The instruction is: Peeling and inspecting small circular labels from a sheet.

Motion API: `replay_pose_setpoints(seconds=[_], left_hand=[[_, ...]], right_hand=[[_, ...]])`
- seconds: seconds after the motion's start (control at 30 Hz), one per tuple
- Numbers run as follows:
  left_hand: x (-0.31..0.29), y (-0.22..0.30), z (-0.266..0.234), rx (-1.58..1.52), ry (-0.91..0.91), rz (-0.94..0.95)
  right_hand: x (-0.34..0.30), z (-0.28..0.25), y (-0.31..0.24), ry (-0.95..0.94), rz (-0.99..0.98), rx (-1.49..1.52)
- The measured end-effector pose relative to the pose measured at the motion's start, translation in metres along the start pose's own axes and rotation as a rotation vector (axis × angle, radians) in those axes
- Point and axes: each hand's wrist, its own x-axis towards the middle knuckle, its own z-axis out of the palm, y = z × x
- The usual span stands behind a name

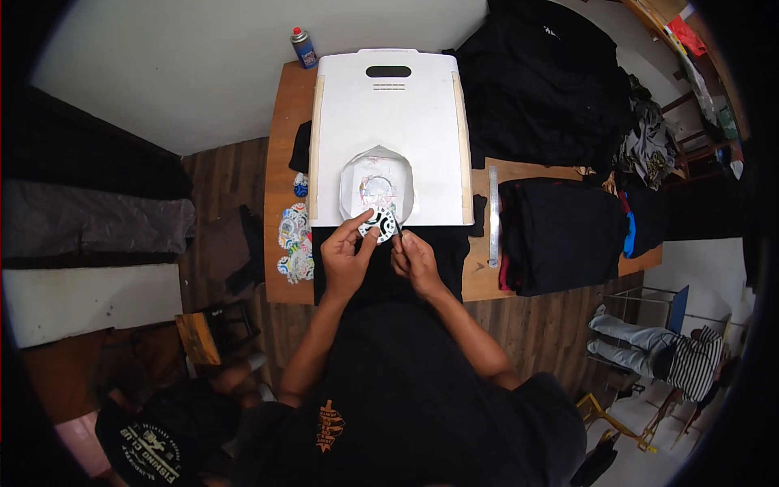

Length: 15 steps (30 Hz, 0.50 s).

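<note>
My left hand (345,258) pinches a round white patch (376,223) with a bold black pattern, thumb in front. Close to the patch's right edge, my right hand (416,261) is closed around a thin dark tool (398,230), whose kind is too small to make out. Both hands are in front of a white box (422,130), which has an oval handle slot near its far end. Just beyond the patch, the near part of the box has a many-sided opening (407,183) with pale, smudged material inside. Black cloth (389,280) lies under my hands.
Colourful round patches (294,231) lie left of the box on the wooden table (286,154). A spray can (303,49) stands at the far left corner. Folded black garments (560,235), a metal ruler (493,215) and a black cloth heap (544,89) are right. Two people are nearby.
</note>
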Motion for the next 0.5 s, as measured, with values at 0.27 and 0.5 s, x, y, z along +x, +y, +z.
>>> replay_pose_setpoints(seconds=[0.27, 0.5], left_hand=[[0.0015, 0.0000, 0.0018, -0.007, 0.011, 0.014], [0.0017, 0.0023, 0.0028, -0.008, -0.001, 0.017]], right_hand=[[0.0015, -0.0011, 0.0006, -0.007, 0.000, -0.008], [0.0012, 0.0004, 0.0011, -0.002, -0.017, -0.025]])
